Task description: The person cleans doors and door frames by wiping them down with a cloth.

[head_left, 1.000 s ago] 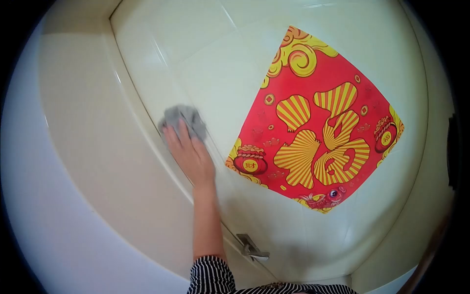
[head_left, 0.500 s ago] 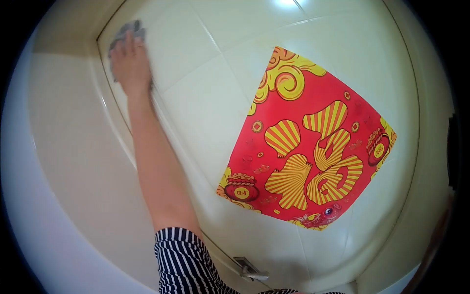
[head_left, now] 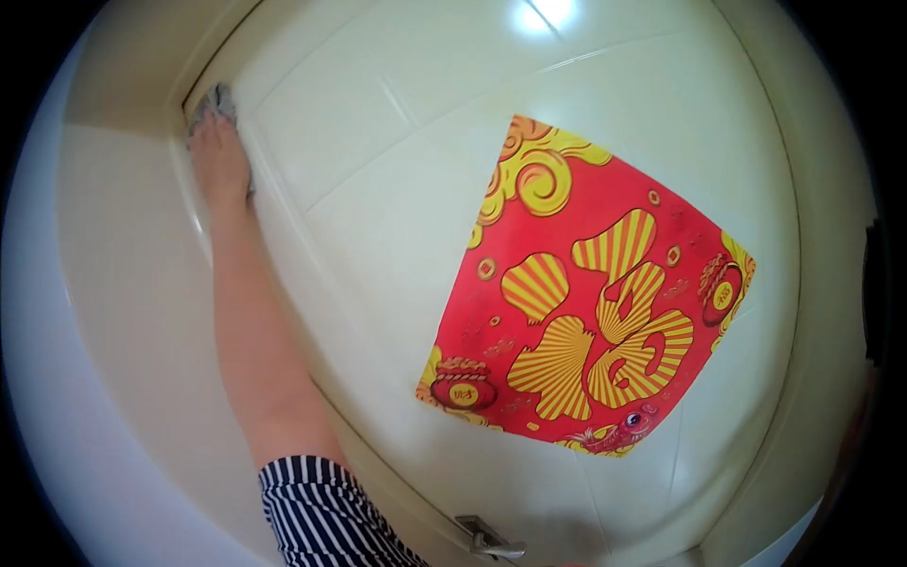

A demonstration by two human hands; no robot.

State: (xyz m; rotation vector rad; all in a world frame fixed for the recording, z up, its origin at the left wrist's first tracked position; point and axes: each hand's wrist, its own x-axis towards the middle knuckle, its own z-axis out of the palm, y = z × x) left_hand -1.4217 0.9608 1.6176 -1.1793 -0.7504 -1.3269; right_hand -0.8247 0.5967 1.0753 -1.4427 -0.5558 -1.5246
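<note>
My left hand (head_left: 219, 163) is pressed onto a grey cloth (head_left: 219, 100) in the upper left corner of a white panelled door (head_left: 378, 236). Cloth shows past the fingertips and along the side of the hand; the palm side is hidden. The bare forearm reaches up from a black-and-white striped sleeve (head_left: 326, 506). A red and yellow poster (head_left: 557, 227) with a large striped character sits on the door, to the right of the arm. My right hand is out of view.
A metal door handle (head_left: 487, 539) juts out near the bottom. The pale door frame (head_left: 113, 283) runs up the left side, and a dark gap follows the door's edge. A bright light reflection (head_left: 545, 13) shines at the top.
My left hand and the cloth have moved left and down, closer to the door's left edge. The whole view has shifted slightly.
</note>
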